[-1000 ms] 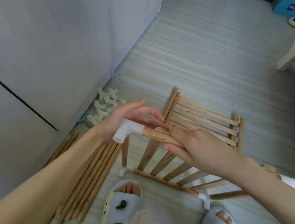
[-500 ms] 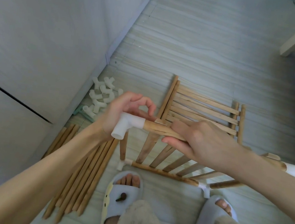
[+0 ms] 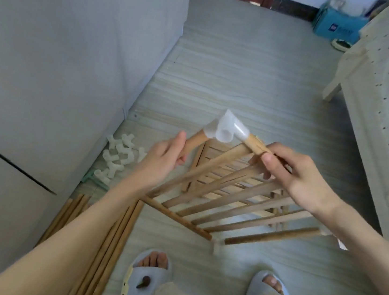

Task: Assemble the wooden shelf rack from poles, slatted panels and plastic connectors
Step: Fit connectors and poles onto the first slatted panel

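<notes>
Head view: corner connector joins pole to slatted panel

Head camera looks down on a translucent plastic connector point(image 3: 226, 129) held up above the floor point(image 3: 258, 76), joining a short pole point(image 3: 193, 142) to the corner of a tilted slatted panel point(image 3: 226, 195). Left hand point(image 3: 162, 158) curls round the pole just below the connector; right hand point(image 3: 290, 174) pinches the panel's top rail. A second panel point(image 3: 208, 154) lies beneath, loose connectors point(image 3: 117, 157) near the wall point(image 3: 52, 56), spare poles point(image 3: 107, 247) by the grey slippers point(image 3: 145, 281). The blue box's point(image 3: 335, 27) printing is too blurred to read.
</notes>
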`<action>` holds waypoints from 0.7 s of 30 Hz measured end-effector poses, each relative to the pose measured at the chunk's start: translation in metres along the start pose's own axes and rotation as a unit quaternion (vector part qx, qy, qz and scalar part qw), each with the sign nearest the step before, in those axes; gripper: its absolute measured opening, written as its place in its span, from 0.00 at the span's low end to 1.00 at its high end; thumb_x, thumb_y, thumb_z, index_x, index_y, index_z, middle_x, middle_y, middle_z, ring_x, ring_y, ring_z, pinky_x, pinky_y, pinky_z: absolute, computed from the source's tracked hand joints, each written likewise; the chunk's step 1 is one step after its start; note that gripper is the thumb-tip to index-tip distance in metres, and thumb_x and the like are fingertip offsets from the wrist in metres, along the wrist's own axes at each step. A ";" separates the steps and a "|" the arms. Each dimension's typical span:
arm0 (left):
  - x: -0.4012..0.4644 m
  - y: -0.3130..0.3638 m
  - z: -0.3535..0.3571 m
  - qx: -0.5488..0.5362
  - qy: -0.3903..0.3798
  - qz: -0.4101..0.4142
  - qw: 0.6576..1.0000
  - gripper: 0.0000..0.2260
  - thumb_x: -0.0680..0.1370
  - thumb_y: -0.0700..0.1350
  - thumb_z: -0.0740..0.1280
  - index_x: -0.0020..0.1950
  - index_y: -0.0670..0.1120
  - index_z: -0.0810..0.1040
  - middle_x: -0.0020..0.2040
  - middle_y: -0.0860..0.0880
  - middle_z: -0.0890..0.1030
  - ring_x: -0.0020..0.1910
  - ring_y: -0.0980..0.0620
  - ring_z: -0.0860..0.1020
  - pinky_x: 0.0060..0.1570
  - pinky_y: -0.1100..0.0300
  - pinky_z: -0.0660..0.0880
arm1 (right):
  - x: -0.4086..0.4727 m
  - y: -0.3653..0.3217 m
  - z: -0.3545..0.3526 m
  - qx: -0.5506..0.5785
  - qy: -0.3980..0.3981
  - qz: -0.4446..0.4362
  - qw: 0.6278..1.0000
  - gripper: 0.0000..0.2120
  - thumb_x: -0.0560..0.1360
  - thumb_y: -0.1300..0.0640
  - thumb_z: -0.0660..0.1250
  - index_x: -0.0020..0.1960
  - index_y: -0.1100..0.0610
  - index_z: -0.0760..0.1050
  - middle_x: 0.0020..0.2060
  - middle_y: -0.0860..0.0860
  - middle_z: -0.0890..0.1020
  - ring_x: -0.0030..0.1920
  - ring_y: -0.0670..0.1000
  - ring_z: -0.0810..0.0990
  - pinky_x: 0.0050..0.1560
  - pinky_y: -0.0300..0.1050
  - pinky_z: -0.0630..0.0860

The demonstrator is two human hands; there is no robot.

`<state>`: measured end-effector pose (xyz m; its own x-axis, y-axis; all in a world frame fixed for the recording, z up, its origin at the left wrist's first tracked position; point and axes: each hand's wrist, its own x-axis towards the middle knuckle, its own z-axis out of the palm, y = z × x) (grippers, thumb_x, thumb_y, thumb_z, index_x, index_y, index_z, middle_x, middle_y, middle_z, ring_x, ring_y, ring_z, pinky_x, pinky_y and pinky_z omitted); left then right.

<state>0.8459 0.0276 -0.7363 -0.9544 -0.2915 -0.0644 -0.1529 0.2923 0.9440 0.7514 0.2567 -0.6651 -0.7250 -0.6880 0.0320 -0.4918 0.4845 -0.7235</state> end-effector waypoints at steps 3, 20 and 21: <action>0.001 0.037 0.018 0.068 0.020 0.075 0.995 0.25 0.74 0.66 0.45 0.31 0.52 0.69 0.25 0.57 0.71 0.27 0.60 0.71 0.33 0.67 0.67 | -0.012 -0.002 -0.015 0.058 0.064 0.088 0.992 0.30 0.75 0.37 0.47 0.40 0.56 0.81 0.41 0.58 0.82 0.46 0.58 0.78 0.54 0.54 0.72; -0.009 0.094 0.126 0.256 -0.106 0.131 0.952 0.27 0.76 0.63 0.41 0.24 0.69 0.72 0.20 0.57 0.75 0.26 0.56 0.74 0.32 0.59 0.65 | -0.061 0.016 -0.072 0.299 0.045 0.186 0.935 0.34 0.68 0.31 0.46 0.29 0.58 0.74 0.22 0.51 0.73 0.21 0.44 0.69 0.21 0.31 0.65; -0.007 0.094 0.130 0.259 -0.106 0.136 0.950 0.27 0.77 0.62 0.42 0.23 0.69 0.71 0.20 0.55 0.74 0.26 0.56 0.74 0.31 0.59 0.65 | -0.063 0.020 -0.073 0.294 0.051 0.185 0.936 0.34 0.68 0.31 0.46 0.31 0.59 0.74 0.22 0.51 0.71 0.21 0.45 0.68 0.21 0.31 0.65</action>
<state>0.8047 0.1756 -0.6887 -0.9985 0.0328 0.0435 0.0533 0.7554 0.6531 0.7522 0.3493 -0.6316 -0.8502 -0.4627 -0.2513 0.1307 0.2768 -0.9520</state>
